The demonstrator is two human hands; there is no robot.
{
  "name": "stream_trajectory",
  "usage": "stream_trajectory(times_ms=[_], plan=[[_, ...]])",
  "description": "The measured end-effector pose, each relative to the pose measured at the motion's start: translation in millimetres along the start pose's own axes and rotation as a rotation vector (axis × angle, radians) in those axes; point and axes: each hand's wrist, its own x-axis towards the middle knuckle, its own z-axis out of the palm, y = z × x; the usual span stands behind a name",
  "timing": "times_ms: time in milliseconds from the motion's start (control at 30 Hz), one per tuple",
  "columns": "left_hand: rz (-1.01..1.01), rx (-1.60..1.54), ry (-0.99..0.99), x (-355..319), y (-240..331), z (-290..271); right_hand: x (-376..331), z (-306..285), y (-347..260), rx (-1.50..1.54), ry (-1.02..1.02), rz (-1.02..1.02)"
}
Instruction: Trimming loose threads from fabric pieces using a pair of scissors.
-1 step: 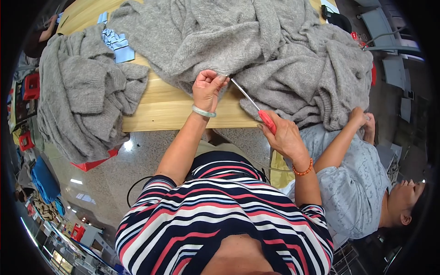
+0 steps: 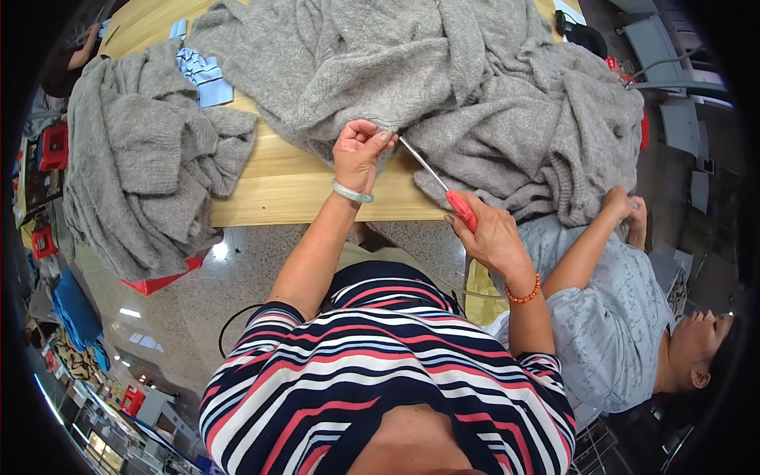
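Soft grey knitwear (image 2: 380, 75) is heaped over the table. At its near edge, the thumb and fingers of my left hand (image 2: 359, 153) pinch a bit of the grey knit. My right hand (image 2: 495, 241) is closed round a red-handled tool (image 2: 461, 210) with a slim metal shaft. The shaft points up and left, and its dark tip meets the knit right beside my left fingertips. What the tip does in the knit is too small to tell.
Another grey knit garment (image 2: 134, 158) hangs over the wooden table's (image 2: 317, 210) left end, above a red stool (image 2: 162, 277). Light blue striped cloth (image 2: 210, 83) lies beside it. Close on my right sits a co-worker (image 2: 602, 324), hands at the knitwear's right edge.
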Motion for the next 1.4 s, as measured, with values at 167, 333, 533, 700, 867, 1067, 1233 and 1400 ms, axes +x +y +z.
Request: stream_trajectory(times_ms=[167, 333, 533, 700, 867, 1067, 1233, 1400], plan=[[0.087, 0.130, -0.048, 8, 5, -15, -5, -5, -4, -0.039, -0.030, 0.038], [0.130, 0.384, -0.084, 10, 12, -21, -2, -9, -10, -0.053, -0.064, 0.053], [0.114, 0.406, -0.115, 5, 9, -19, 1, -6, -6, -0.103, -0.097, 0.088], [0.091, 0.332, -0.114, -6, 7, -19, 3, 1, -8, -0.043, -0.049, 0.121], [-0.086, 0.314, -0.206, -33, -10, -4, 45, 34, -12, 0.425, 0.218, -0.029], [-0.331, -0.164, 0.084, -67, -12, -20, 81, 73, 1, 0.593, 0.215, -0.058], [-0.538, -0.487, 0.210, -64, -27, -54, 81, 77, 3, 0.658, 0.169, 0.019], [-0.623, -0.514, 0.251, -57, -41, -61, 91, 85, 6, 0.343, 0.254, 0.061]])
